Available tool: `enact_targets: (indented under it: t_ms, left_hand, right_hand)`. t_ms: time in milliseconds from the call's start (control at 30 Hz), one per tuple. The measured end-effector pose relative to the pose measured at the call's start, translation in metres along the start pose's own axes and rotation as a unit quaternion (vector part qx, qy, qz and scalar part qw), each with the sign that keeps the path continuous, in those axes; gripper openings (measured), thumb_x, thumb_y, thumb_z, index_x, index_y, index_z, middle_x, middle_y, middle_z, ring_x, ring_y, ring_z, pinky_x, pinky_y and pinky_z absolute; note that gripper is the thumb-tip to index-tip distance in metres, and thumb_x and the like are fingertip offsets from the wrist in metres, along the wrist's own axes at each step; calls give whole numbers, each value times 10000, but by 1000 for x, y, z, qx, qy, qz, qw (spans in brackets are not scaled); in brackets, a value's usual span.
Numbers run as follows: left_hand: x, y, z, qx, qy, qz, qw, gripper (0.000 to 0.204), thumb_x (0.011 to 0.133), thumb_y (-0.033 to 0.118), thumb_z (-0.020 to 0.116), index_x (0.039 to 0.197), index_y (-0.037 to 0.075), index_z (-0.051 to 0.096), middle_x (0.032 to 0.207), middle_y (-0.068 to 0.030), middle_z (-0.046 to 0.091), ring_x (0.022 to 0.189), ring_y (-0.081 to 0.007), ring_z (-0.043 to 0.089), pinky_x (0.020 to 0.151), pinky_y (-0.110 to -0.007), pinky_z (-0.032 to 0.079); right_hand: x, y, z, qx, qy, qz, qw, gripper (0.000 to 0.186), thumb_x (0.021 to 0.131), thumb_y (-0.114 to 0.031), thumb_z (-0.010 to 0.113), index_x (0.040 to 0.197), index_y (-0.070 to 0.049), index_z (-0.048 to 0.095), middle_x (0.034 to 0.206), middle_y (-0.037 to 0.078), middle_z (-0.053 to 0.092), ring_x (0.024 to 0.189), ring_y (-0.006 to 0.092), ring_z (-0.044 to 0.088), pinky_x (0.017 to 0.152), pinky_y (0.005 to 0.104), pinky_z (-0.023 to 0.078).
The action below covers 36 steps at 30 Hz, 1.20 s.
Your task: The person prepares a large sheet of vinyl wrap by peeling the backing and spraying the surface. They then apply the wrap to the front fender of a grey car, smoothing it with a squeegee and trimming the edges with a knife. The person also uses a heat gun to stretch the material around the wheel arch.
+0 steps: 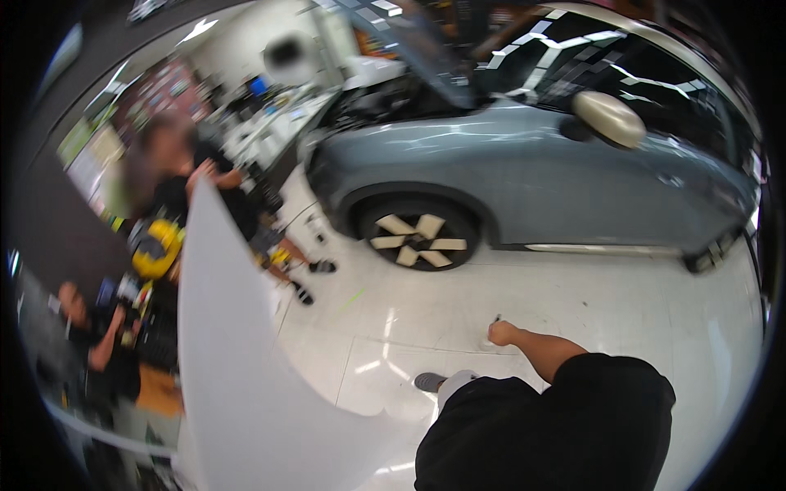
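Observation:
My right hand (pixel 501 333) hangs low at the lower right, closed around a small dark slim item (pixel 497 320) whose kind I cannot make out; something pale beside it is too small to tell. My left hand is not in view. A large white sheet (pixel 233 344) spans the lower left, close to my body, its upper corner near a co-worker's hand (pixel 205 170). A grey-blue car (pixel 540 188) with its hood (pixel 442 65) raised stands ahead, with a cream mirror (pixel 608 119) and a wheel (pixel 417 241) with cream spokes.
A co-worker (pixel 229 196) in black stands beyond the sheet; another (pixel 102 344) is at the far left. A yellow machine or container (pixel 155 245) sits between them. A cluttered workbench (pixel 286 110) runs along the back. The floor (pixel 573 311) is pale and glossy.

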State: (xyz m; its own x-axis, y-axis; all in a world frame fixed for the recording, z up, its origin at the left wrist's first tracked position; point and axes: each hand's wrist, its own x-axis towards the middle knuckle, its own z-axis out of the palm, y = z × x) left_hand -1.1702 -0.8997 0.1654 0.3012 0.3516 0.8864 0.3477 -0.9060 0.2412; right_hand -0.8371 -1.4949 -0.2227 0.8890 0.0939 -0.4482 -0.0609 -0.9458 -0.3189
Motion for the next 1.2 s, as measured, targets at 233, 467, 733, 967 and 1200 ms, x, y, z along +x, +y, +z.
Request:
enact_targets:
  t_ms: [233,467,733,967,1200]
  left_hand:
    - [2,-3,-9,59,-30,-11,998,116,922,27,522,973,27,626,844,-198,604,681,-365,579,573,-426,477]
    - [-5,-11,-63,256,-46,-8,966,261,866,-90,378,950,-42,621,911,-218,608,728,-377,600,580,-423,474]
    - [20,65,-62,329,-36,-242,912,176,816,64,571,953,5,664,960,-206,635,811,-373,602,724,-445,487]
    - [20,97,-65,328,-38,-306,893,217,872,126,595,1041,8,663,1012,-210,644,934,-389,609,825,-448,488]
    - [42,119,-38,312,-71,-311,895,251,937,158,584,1116,-8,643,1018,-216,653,911,-364,641,797,-402,528]
  right_hand:
    - [130,-249,-202,184,255,-293,903,204,853,-179,577,900,17,613,919,249,605,897,433,570,778,493,455]
    - [228,-497,-357,184,371,-463,784,178,836,-131,589,965,-9,605,949,219,604,948,406,575,842,466,471]
    - [341,-609,-425,112,409,-438,793,326,834,-146,620,1138,-47,559,1094,199,569,1063,388,544,905,458,463]
    - [392,-659,-439,50,434,-431,789,450,828,-155,649,1253,-72,525,1210,174,540,1122,376,514,936,455,456]
    - [418,-671,-448,-33,280,-433,856,409,795,-171,551,1189,-78,614,1137,201,644,1094,362,601,930,468,472]
